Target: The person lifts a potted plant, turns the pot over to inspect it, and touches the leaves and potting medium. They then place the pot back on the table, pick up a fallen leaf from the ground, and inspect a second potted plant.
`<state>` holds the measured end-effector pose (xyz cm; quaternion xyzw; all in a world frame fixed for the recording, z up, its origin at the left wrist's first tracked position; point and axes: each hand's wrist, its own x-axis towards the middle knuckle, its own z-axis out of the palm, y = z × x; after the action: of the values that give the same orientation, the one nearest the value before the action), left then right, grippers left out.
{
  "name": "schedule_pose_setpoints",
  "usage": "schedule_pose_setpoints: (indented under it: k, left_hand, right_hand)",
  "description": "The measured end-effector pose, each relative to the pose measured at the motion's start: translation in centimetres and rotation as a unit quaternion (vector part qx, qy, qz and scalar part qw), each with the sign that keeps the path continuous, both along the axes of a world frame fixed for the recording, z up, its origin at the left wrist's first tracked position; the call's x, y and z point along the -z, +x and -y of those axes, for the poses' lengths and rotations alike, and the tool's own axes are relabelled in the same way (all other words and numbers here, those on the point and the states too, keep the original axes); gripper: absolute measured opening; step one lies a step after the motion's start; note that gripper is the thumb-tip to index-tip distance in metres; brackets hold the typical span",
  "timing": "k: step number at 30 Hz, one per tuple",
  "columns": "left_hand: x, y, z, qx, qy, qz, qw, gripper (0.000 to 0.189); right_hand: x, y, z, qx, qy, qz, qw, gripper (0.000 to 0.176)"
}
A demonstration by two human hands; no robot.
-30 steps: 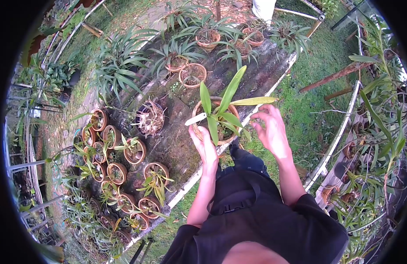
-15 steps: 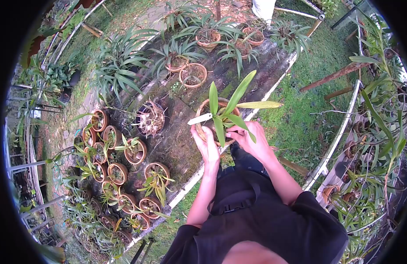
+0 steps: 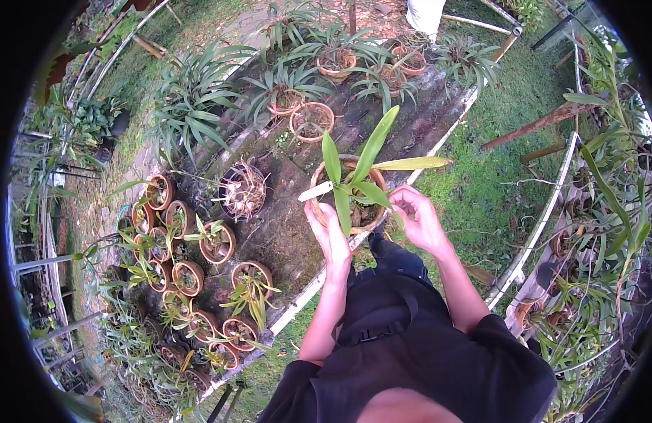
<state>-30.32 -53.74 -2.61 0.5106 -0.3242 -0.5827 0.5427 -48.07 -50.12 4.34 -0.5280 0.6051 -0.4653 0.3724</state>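
Note:
A clay flowerpot (image 3: 317,210) holds a plant with a few long green leaves (image 3: 374,149) and one yellowing leaf (image 3: 414,163). My left hand (image 3: 331,236) grips the pot by its near left side, thumb up at the rim. Just above that thumb, a white plant label (image 3: 315,192) sticks out past the rim. My right hand (image 3: 421,222) is at the pot's right side, beside a drooping leaf tip. Its fingers are curled and pinched together; what they hold, if anything, is too small to make out.
Below the pot lies a dark, weathered tabletop (image 3: 287,187) with a pale edge. Clustered small clay pots (image 3: 188,278) stand left, near a dark pot of dry pale stems (image 3: 243,192). Spiky potted plants (image 3: 287,92) line the far side. A person's white clothing (image 3: 424,15) shows at the top.
My right hand has drawn back to the right, from inside the pot to just outside its rim. The plant has shifted slightly left; my left hand keeps its grip.

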Motion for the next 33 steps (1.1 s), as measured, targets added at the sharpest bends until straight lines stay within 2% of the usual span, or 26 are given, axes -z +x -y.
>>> schedule_pose_setpoints:
  k: [1,4,6,8,9,11,13,16,17,20,23,26,30,33]
  left_hand:
    - [0.1,0.0,0.0,0.001,0.0,-0.005,1.0,0.072]
    - [0.0,0.0,0.0,-0.011,0.005,-0.027,1.0,0.066]
    - [0.5,-0.1,-0.1,-0.038,0.014,-0.047,0.998,0.056]
    - [0.9,-0.1,-0.2,-0.046,0.028,-0.068,0.996,0.057]
    - [0.9,-0.1,-0.1,-0.05,0.034,-0.079,0.995,0.057]
    - [0.3,0.1,-0.2,-0.022,0.04,-0.095,0.994,0.06]
    - [-0.3,0.0,-0.1,-0.006,0.047,-0.086,0.995,0.062]
    - [-1.2,-0.4,-0.4,-0.001,0.044,-0.038,0.998,0.067]
    - [-2.2,-0.6,-0.4,0.002,0.029,-0.024,0.999,0.068]
    - [-3.1,-1.0,-0.2,0.001,-0.012,-0.026,1.0,0.065]
    - [-3.4,-0.9,-0.3,0.023,-0.052,-0.053,0.997,0.065]
    - [-3.4,-0.8,-0.4,0.022,-0.042,-0.042,0.998,0.065]
    - [-1.8,-0.7,-0.5,0.008,-0.014,0.009,1.0,0.063]
    - [-1.0,-1.0,-0.6,-0.009,-0.018,-0.028,0.999,0.063]
  right_hand:
    - [0.4,-0.4,-0.1,0.003,0.018,0.03,0.999,0.005]
    - [-0.5,-2.0,-0.4,0.025,0.12,-0.042,0.992,0.004]
    - [-2.1,-2.3,-0.5,0.054,0.094,-0.239,0.965,0.005]
    - [-2.2,-3.0,-1.1,0.068,0.085,-0.393,0.913,0.006]
    - [-2.5,-3.0,-1.1,0.061,0.071,-0.365,0.926,0.009]
    - [-3.2,-2.3,-0.7,0.004,0.045,-0.216,0.975,0.012]
    - [-3.8,-1.0,-0.3,-0.032,0.034,-0.093,0.995,0.017]
    - [-4.4,0.7,0.0,-0.044,0.095,-0.168,0.98,0.016]
    - [-3.7,1.0,0.3,-0.04,0.029,-0.193,0.98,0.014]
    - [-3.9,1.8,0.2,0.002,0.001,-0.234,0.972,0.011]
    - [-3.2,1.8,0.4,0.002,-0.022,-0.214,0.977,0.011]
    - [-3.3,2.0,0.5,0.003,0.029,-0.251,0.968,0.012]
    - [-3.4,2.1,0.8,0.015,0.074,-0.224,0.972,0.019]
    - [-3.0,1.6,1.0,-0.009,0.09,-0.205,0.975,0.025]
